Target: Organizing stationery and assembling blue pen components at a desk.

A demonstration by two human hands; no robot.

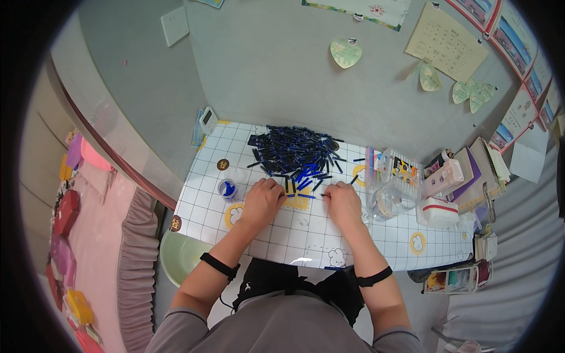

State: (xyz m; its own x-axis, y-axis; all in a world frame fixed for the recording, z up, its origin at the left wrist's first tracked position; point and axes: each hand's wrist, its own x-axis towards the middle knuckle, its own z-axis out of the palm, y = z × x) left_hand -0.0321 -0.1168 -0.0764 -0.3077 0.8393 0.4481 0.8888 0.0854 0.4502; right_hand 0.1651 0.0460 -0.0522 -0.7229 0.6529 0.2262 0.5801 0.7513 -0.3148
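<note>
A large heap of short, thin black and blue tubes point(294, 150), resembling ink cartridges, lies at the back middle of the table, with several loose ones at its near edge. In front of it, my left hand point(263, 203) is closed, its fingertips on a small blue tube point(290, 195). Across a small gap, my right hand point(344, 203) is closed too, its fingers pinched at a tiny dark piece point(323, 195) I can barely make out. Another blue tube point(305, 196) lies between the hands. Left of my left hand stands a small clear round cup point(227, 189) with blue pieces inside.
The table has a white checked cover point(282, 235). To the right stand a clear plastic container point(385, 203), a box of pens point(397, 167), a white pouch point(440, 213) and upright notebooks point(479, 176). A white device point(208, 120) leans at the back left; a green basin point(176, 259) sits below.
</note>
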